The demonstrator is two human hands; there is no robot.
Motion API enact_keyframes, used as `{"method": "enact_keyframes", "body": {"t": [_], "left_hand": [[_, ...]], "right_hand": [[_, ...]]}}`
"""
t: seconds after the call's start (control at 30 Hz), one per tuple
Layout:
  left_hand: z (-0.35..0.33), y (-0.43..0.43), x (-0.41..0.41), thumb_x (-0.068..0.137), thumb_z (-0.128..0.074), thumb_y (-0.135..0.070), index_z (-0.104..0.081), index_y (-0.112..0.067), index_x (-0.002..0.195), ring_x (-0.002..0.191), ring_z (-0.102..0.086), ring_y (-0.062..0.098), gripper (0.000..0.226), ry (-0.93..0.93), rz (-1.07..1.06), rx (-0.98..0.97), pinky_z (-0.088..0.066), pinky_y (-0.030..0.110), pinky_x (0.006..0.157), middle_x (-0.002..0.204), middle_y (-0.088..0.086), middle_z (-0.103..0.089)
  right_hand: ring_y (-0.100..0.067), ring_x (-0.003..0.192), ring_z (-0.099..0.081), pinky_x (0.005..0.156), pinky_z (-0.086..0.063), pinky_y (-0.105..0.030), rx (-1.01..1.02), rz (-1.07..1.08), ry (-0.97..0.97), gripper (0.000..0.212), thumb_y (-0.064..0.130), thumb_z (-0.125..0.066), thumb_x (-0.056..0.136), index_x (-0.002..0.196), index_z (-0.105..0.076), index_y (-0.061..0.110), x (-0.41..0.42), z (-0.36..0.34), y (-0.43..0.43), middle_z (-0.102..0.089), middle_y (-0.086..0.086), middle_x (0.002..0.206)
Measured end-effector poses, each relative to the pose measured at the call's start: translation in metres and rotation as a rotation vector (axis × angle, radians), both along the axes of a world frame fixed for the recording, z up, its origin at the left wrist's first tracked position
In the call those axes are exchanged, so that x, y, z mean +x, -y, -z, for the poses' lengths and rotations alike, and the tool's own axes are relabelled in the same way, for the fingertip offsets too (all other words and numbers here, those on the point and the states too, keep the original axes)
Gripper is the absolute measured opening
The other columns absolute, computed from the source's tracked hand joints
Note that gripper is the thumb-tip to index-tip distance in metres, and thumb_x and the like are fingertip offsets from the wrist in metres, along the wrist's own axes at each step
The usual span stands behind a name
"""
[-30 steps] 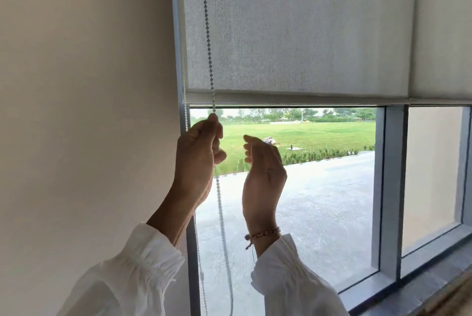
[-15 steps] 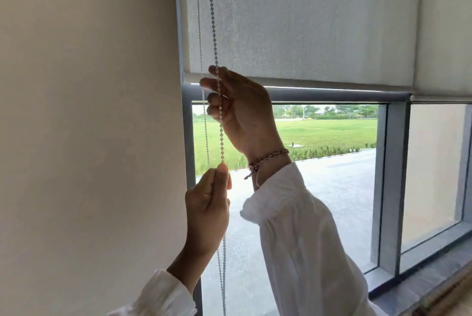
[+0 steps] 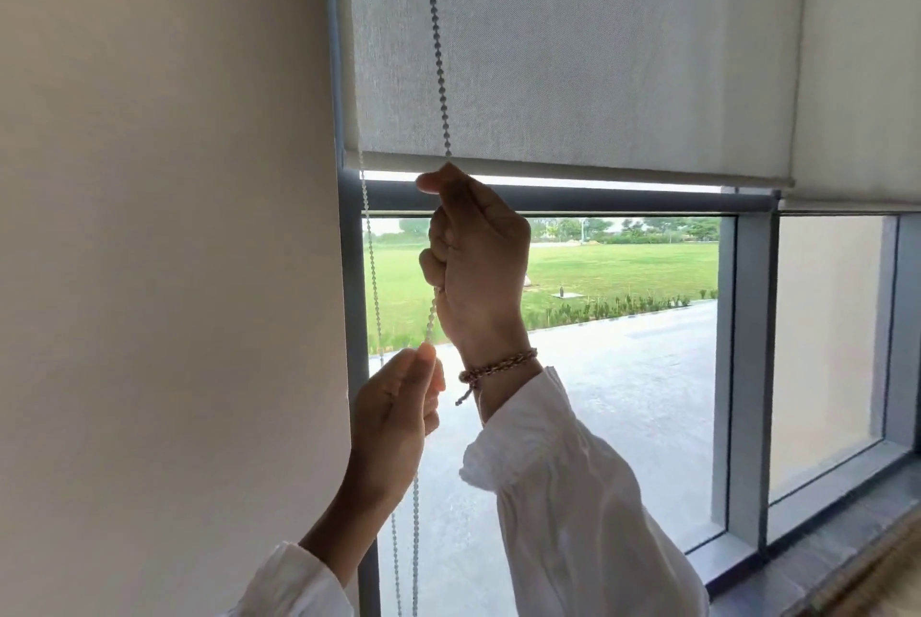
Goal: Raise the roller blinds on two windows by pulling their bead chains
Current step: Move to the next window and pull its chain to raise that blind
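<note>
Head view: the blind is only partly up, its hem just clear of the crossbar; the next blind hangs untouched. The right hand is fisted round the chain at the hem, the left hand pinches it lower. Half a second ago the right grip was looser and the hem lower.

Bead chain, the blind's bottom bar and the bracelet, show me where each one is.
bead chain (image 3: pixel 439 68), head view, upper stretch of the taut front strand.
bottom bar (image 3: pixel 623 172), head view, middle of its length.
bracelet (image 3: pixel 498 363), head view, braided band across the wrist.
</note>
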State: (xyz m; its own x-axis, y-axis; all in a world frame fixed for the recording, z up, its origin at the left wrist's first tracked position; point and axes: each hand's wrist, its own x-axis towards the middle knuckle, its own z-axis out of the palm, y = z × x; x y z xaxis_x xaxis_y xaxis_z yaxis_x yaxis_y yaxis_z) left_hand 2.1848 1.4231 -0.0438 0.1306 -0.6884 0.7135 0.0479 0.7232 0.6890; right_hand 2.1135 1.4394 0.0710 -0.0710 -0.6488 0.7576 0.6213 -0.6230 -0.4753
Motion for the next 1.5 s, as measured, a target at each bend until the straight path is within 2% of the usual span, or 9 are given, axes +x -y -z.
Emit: {"method": "enact_keyframes", "body": {"t": [0.13,0.37,0.53,0.7,0.8,1.13,1.23,1.33,1.5], "left_hand": [[-0.024,0.0,0.003,0.083,-0.048,-0.057,-0.064,-0.022,0.066,0.052,-0.059,0.006,0.042,-0.086,-0.058,-0.011,-0.05,0.02,0.053,0.059,-0.003,-0.059],[-0.073,-0.013,0.003,0.088,-0.031,-0.05,-0.063,-0.028,0.08,0.074,-0.067,-0.002,0.04,-0.04,-0.043,0.023,-0.05,0.024,0.068,0.071,-0.017,-0.072],[-0.056,-0.004,0.002,0.085,-0.049,-0.034,-0.059,-0.02,0.091,0.08,-0.058,0.007,0.018,0.045,-0.608,-0.203,-0.05,0.026,0.073,0.093,-0.003,-0.062],[-0.051,0.028,0.001,0.073,-0.067,-0.028,-0.025,-0.007,0.138,0.132,-0.033,0.028,0.08,0.179,-0.663,-0.068,-0.027,0.046,0.112,0.144,0.017,-0.032],[-0.049,0.043,0.0,0.076,-0.07,-0.012,-0.013,-0.009,0.142,0.137,-0.028,0.031,0.087,0.169,-0.531,0.063,-0.026,0.05,0.112,0.151,0.017,-0.023],[-0.055,0.048,-0.008,0.079,-0.066,-0.014,-0.024,-0.016,0.136,0.109,-0.056,0.03,0.071,0.065,-0.43,0.205,-0.048,0.053,0.093,0.125,0.012,-0.055],[-0.06,0.045,-0.012,0.087,-0.058,-0.018,-0.041,-0.016,0.125,0.08,-0.062,0.013,0.041,0.032,-0.368,0.197,-0.057,0.03,0.069,0.098,0.001,-0.061],[-0.055,0.043,-0.013,0.095,-0.042,-0.025,-0.057,-0.016,0.093,0.046,-0.045,0.007,0.018,-0.019,-0.386,0.051,-0.039,0.024,0.041,0.062,-0.005,-0.049],[-0.037,0.037,-0.014,0.09,-0.043,-0.04,-0.054,-0.034,0.059,0.039,-0.032,0.008,0.034,-0.054,-0.348,-0.232,-0.026,0.024,0.046,0.041,-0.01,-0.042]], "right_hand": [[0.0,0.033,-0.024,0.035,-0.02,-0.011,-0.002,0.012,0.011,0.02,0.005,-0.049,0.091,0.076,-0.063,0.007,-0.005,-0.002,-0.004,-0.033,0.015,0.036],[-0.002,0.034,-0.022,0.035,-0.019,-0.015,-0.014,0.055,-0.006,0.021,0.01,-0.051,0.092,0.077,-0.066,0.01,-0.005,-0.005,-0.004,-0.032,0.014,0.036],[-0.003,0.034,-0.021,0.035,-0.017,-0.015,-0.012,-0.004,-0.002,0.02,0.009,-0.05,0.092,0.079,-0.065,0.007,-0.007,-0.007,-0.009,-0.032,0.012,0.038],[-0.002,0.034,-0.02,0.035,-0.017,-0.012,-0.006,-0.051,0.006,0.021,0.009,-0.05,0.092,0.078,-0.065,0.007,-0.009,-0.008,-0.012,-0.03,0.013,0.039],[-0.003,0.035,-0.018,0.035,-0.017,-0.012,-0.012,-0.052,0.025,0.021,0.01,-0.05,0.092,0.078,-0.065,0.007,-0.012,-0.009,-0.011,-0.027,0.013,0.039],[-0.009,0.043,-0.011,0.039,-0.011,-0.015,0.031,-0.014,0.028,0.022,0.01,-0.051,0.091,0.076,-0.067,0.01,-0.025,-0.012,-0.005,-0.023,0.006,0.044],[-0.005,0.038,-0.017,0.037,-0.014,-0.014,0.037,0.012,0.025,0.02,0.009,-0.052,0.091,0.078,-0.067,0.011,-0.029,-0.012,-0.002,-0.026,0.007,0.043],[-0.005,0.038,-0.022,0.037,-0.019,-0.016,0.059,0.14,0.034,0.025,0.008,-0.052,0.091,0.074,-0.068,0.017,-0.033,-0.01,0.006,-0.032,0.006,0.045],[-0.008,0.063,-0.048,0.06,-0.038,-0.023,0.225,0.426,0.016,0.033,0.003,-0.046,0.091,0.081,-0.068,0.025,-0.027,0.007,0.025,-0.06,0.001,0.076]]}}
